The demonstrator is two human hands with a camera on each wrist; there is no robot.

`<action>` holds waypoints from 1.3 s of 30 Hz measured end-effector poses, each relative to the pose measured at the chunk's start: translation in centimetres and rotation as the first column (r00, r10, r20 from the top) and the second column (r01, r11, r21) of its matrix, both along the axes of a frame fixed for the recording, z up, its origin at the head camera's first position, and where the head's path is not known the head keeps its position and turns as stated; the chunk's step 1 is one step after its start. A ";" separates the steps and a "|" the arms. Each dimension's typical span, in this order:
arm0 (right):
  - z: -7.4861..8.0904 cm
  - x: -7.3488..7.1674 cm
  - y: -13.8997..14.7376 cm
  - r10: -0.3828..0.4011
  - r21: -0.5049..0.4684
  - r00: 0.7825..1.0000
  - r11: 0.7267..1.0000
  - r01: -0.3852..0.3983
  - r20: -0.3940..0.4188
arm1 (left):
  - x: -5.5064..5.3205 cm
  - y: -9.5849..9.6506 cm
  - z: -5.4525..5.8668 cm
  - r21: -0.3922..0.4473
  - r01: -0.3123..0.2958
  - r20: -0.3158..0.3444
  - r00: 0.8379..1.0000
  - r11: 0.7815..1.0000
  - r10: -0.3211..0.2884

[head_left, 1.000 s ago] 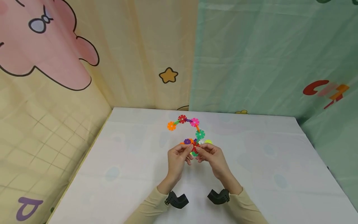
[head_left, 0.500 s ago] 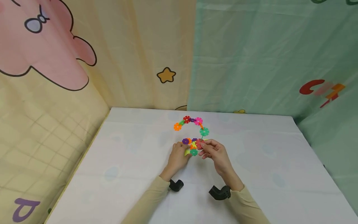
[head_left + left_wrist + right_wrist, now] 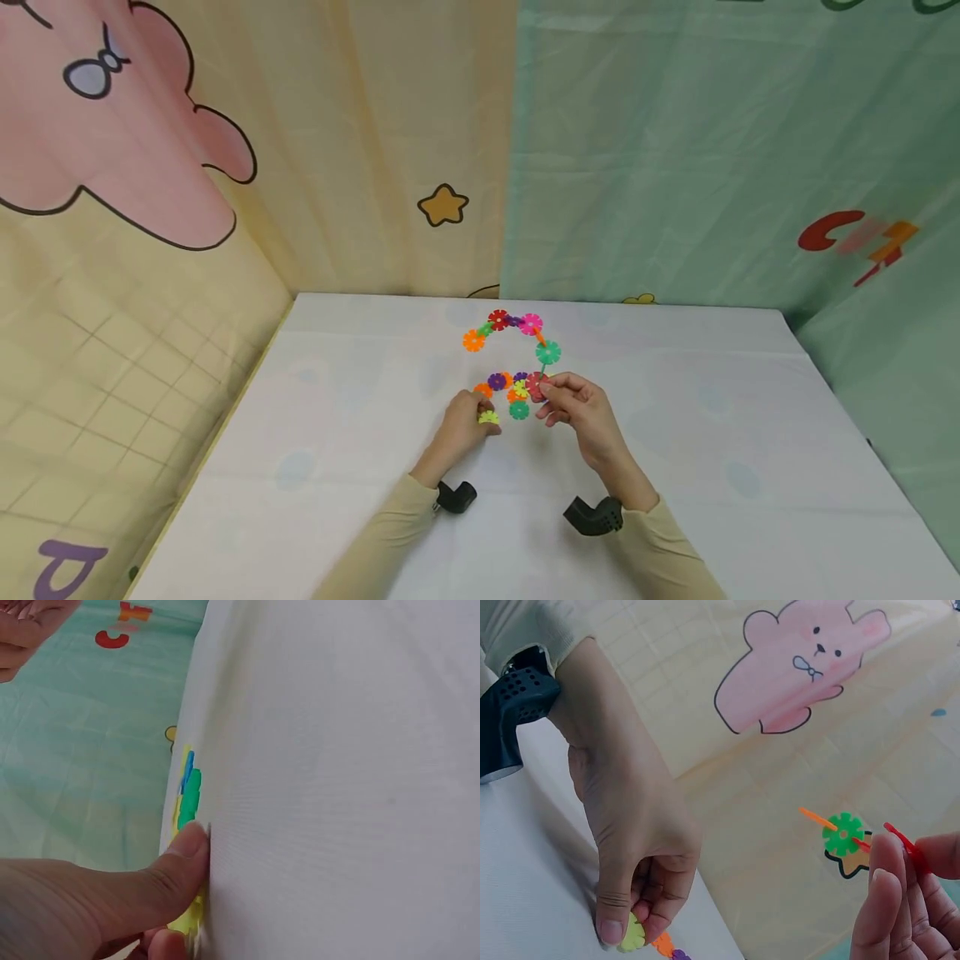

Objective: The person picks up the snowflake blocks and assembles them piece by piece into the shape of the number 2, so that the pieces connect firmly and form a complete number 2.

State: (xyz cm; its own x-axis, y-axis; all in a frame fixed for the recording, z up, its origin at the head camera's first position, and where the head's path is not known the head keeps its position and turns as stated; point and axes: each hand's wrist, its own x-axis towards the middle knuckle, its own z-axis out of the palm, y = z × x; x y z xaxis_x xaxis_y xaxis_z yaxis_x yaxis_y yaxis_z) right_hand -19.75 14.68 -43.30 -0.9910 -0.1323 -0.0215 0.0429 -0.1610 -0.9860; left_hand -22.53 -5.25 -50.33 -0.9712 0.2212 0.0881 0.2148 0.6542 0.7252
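Observation:
My right hand [image 3: 577,408] pinches a red notched snowflake disc [image 3: 534,385] at the near end of a curved chain of linked discs. Up from it the chain runs through a green disc [image 3: 548,352], a pink disc [image 3: 531,323] and another red disc [image 3: 498,319] to an orange disc [image 3: 473,340]. Thin edge-on pieces join them. Lower at the left, my left hand [image 3: 461,421] holds a yellow-green disc [image 3: 489,417] between thumb and fingers at the tabletop. In the right wrist view that yellow-green disc [image 3: 633,934] shows under the left thumb.
Loose discs lie between the hands: a purple disc [image 3: 497,382], a yellow disc [image 3: 521,388], a green disc [image 3: 519,409] and several more, partly behind the right fingers. The white table [image 3: 337,467] meets printed curtains [image 3: 645,167] at its back and sides.
Both hands were together at the red disc. My left hand has left it, gone down to the loose discs, and moved left with the yellow-green disc. My right hand keeps the chain.

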 end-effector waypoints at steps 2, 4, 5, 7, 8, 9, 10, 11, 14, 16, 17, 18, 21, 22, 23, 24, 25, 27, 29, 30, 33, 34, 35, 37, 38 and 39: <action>0.0 0.0 0.0 0.001 0.005 1.000 1.000 -0.001 0.005 | 0.2 -0.3 0.0 0.015 -0.013 -0.014 1.000 1.000 0.013; -0.1 0.0 0.0 -0.002 0.009 1.000 1.000 0.002 0.012 | 0.3 -0.5 0.0 0.026 -0.021 -0.060 0.998 0.999 0.022; -0.1 0.0 -0.1 -0.004 0.011 1.000 1.000 0.004 0.016 | 0.4 -0.6 0.0 0.030 -0.019 -0.089 0.996 0.999 0.022; -0.2 0.0 -0.1 -0.009 0.015 1.000 1.000 0.009 0.025 | 0.5 -0.8 0.1 0.045 -0.011 -0.136 0.991 0.999 0.017; -0.2 0.0 -0.2 -0.011 0.015 1.000 1.000 0.011 0.029 | 0.6 -0.9 0.2 0.055 -0.008 -0.159 0.987 0.998 0.017; -0.3 0.0 -0.2 -0.012 0.014 0.999 1.000 0.012 0.033 | 0.7 -1.0 0.4 0.071 -0.003 -0.175 0.984 0.997 0.016; -0.3 0.0 -0.2 -0.012 0.014 0.999 1.000 0.012 0.035 | 0.7 -1.0 0.7 0.096 -0.002 -0.186 0.982 0.995 0.020; -0.3 0.0 -0.3 -0.012 0.012 0.999 1.000 0.012 0.036 | 0.8 -1.1 1.1 0.129 -0.003 -0.195 0.980 0.992 0.028; -0.3 0.0 -0.4 -0.015 0.010 0.999 1.000 0.015 0.035 | 1.2 -1.0 2.5 0.247 0.003 -0.236 0.970 0.969 0.057; -0.4 0.1 -0.4 -0.014 0.016 1.000 1.000 0.014 0.027 | 1.6 -0.8 3.6 0.323 0.031 -0.262 0.963 0.946 0.058; -0.4 0.1 -0.4 -0.014 0.018 1.000 1.000 0.014 0.021 | 1.8 -0.7 4.0 0.350 0.051 -0.279 0.959 0.935 0.053; -0.5 0.2 -0.4 -0.014 0.021 1.000 1.000 0.013 0.015 | 2.1 -0.5 4.4 0.372 0.071 -0.294 0.955 0.926 0.045; -0.6 0.3 -0.4 -0.009 0.031 1.000 0.999 0.010 -0.012 | 2.9 0.1 5.1 0.410 0.116 -0.337 0.941 0.905 0.032; -0.7 0.3 -0.5 -0.011 0.032 1.000 0.999 0.012 -0.019 | 3.0 0.3 5.2 0.417 0.124 -0.350 0.936 0.900 0.033; -0.7 0.3 -0.6 -0.015 0.036 1.000 0.999 0.016 -0.025 | 3.2 0.5 5.2 0.429 0.129 -0.356 0.934 0.894 0.036; -0.7 0.3 -0.6 -0.021 0.041 0.999 0.999 0.022 -0.028 | 3.3 0.7 5.3 0.439 0.132 -0.360 0.932 0.888 0.039; -0.7 0.3 -0.7 -0.028 0.040 0.999 0.999 0.029 -0.029 | 3.4 0.9 5.3 0.448 0.137 -0.363 0.931 0.884 0.040; -0.7 0.3 -0.9 -0.045 0.044 0.999 0.998 0.046 -0.027 | 3.6 1.1 5.3 0.464 0.146 -0.366 0.930 0.874 0.039; -0.7 0.4 -1.1 -0.058 0.051 0.998 0.997 0.060 -0.027 | 3.7 1.3 5.2 0.468 0.154 -0.373 0.927 0.870 0.037; -0.6 0.4 -1.2 -0.062 0.054 0.998 0.996 0.064 -0.027 | 3.7 1.4 5.2 0.465 0.156 -0.379 0.925 0.871 0.037; -0.6 0.5 -1.4 -0.066 0.065 0.997 0.996 0.068 -0.031 | 3.8 1.6 5.1 0.451 0.156 -0.407 0.912 0.879 0.046; -0.6 0.6 -1.5 -0.067 0.063 0.997 0.996 0.069 -0.034 | 3.9 1.6 5.1 0.447 0.160 -0.420 0.906 0.880 0.048; -0.6 0.7 -1.6 -0.067 0.063 0.997 0.996 0.070 -0.038 | 3.9 1.7 5.0 0.437 0.165 -0.438 0.898 0.884 0.049; -0.6 0.7 -1.6 -0.067 0.055 0.997 0.996 0.069 -0.049 | 4.0 1.8 4.9 0.415 0.184 -0.488 0.872 0.891 0.048; -0.6 0.7 -1.6 -0.064 0.050 0.996 0.997 0.067 -0.056 | 4.0 1.9 4.8 0.401 0.191 -0.513 0.857 0.896 0.048; -0.6 0.7 -1.7 -0.062 0.045 0.996 0.997 0.064 -0.062 | 4.1 2.0 4.8 0.388 0.198 -0.538 0.841 0.900 0.047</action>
State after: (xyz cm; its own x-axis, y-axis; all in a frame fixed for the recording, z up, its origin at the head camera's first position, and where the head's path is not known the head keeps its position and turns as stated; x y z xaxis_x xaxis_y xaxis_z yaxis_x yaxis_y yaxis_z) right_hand -19.00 13.03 -43.93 -0.9970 -0.0698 0.0340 -0.0258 -0.1145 -0.9931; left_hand -18.44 -3.28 -45.58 -0.7290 0.1153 0.6748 0.6751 0.2846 0.6807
